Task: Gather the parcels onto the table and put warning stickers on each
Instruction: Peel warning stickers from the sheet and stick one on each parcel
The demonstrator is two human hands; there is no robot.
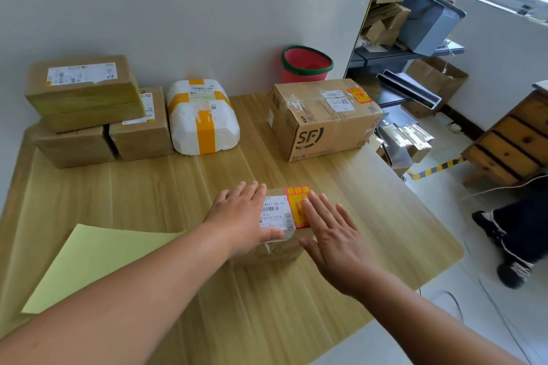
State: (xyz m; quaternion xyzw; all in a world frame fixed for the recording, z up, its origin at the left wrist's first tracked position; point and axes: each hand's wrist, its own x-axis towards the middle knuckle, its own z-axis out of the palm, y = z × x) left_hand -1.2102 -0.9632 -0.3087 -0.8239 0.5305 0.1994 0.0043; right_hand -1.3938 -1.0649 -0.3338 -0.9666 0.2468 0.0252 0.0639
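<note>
Pressing down with both palms, I had a small brown parcel [275, 243] under my hands at about 5 o'clock from the table's middle, near the front-right edge of the wooden table [166, 187]. My left hand [243, 216] lay flat on the parcel's left half, fingers spread and straight, thumb hooked over the near edge; nothing was clenched in it. My right hand [332, 231] was likewise open and flat, fingertips touching the red-and-yellow warning sticker [298, 204] that sat on the parcel's top along its right side, just beside the white shipping label [274, 212]. A pale yellow backing sheet [89, 264] lay on the table at 8 o'clock, apart from the parcel. At 10 o'clock stood three tape-wrapped brown boxes, one large box [83, 92] stacked on two lower ones; the right-hand box [142, 127] carried a white label. Just beside those, at 12 o'clock, was a white foam parcel [203, 118] banded with yellow tape. At 2 o'clock stood a cardboard SF box [323, 118], a red sticker [359, 96] on its top far corner. A red bucket [305, 64] with a green rim stood behind it, beyond the table.
</note>
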